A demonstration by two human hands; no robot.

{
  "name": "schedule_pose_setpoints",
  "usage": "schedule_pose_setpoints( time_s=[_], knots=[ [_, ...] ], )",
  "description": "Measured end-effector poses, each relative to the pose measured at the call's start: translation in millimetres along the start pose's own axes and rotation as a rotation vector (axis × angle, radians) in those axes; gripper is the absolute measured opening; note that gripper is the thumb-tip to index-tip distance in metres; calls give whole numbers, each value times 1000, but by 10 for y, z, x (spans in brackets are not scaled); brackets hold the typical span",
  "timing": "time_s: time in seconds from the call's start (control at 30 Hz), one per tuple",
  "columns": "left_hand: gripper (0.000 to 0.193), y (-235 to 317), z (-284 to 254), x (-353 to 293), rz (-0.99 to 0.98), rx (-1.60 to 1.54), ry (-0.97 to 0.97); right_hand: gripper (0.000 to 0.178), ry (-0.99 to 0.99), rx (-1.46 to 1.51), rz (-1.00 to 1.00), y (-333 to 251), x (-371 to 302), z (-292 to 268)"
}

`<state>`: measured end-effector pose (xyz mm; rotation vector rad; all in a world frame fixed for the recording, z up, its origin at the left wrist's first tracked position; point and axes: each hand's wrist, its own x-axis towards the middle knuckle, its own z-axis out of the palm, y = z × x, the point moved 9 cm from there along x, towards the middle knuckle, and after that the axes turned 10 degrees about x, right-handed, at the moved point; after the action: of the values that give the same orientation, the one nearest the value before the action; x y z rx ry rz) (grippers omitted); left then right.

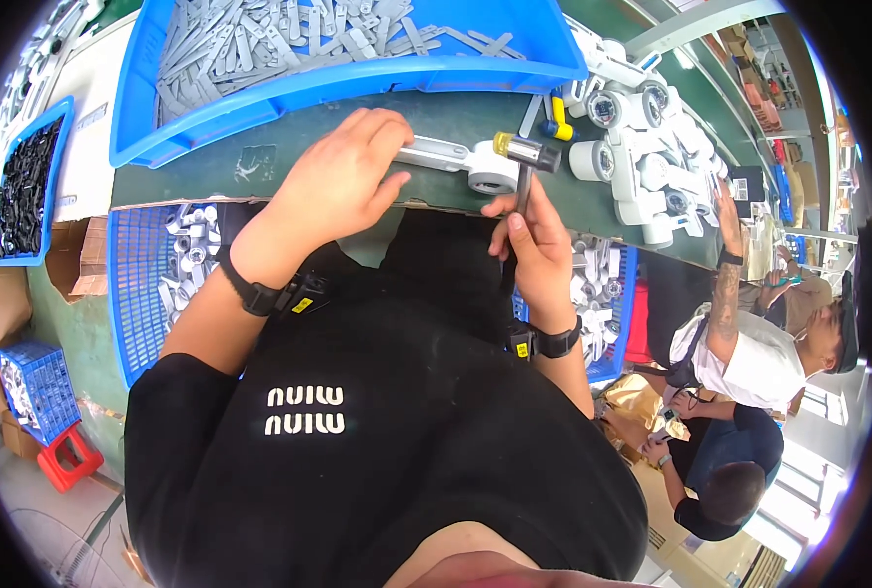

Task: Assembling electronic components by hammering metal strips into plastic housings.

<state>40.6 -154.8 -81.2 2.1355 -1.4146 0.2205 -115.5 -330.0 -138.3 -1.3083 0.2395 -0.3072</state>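
Observation:
On the green bench edge lies a grey-and-white handheld housing with a long handle and a round white head. My left hand grips the left end of the handle, fingers curled over it. In my right hand is a small mallet, its head yellow at one end and black at the other. The fingers are closed around the dark mallet handle. The mallet head is over the housing's round end; I cannot tell whether they touch.
A blue bin of grey strips stands behind my hands. White housings are piled to the right, near a yellow-and-blue tool. Blue baskets sit below the bench edge. A blue tray holds black parts. A co-worker's arm reaches the pile.

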Motion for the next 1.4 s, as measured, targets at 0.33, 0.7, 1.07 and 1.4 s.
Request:
schedule_pose_setpoints(
  time_s=[0.33, 0.7, 1.07, 1.4],
  knots=[
    [32, -26, 181, -109, 59, 30, 266, 57, -10, -590, -479, -705, -184, 279],
    [36, -5, 150, -113, 49, 63, 382, 59, 111, -626, -625, -746, -130, 210],
    [35, -6, 151, -131, 47, 89, 393, 70, 238, -618, -340, -652, 23, 249],
    [33, 19, 136, -135, 42, 113, 401, 64, 209, -686, -371, -548, 101, 257]
  ],
)
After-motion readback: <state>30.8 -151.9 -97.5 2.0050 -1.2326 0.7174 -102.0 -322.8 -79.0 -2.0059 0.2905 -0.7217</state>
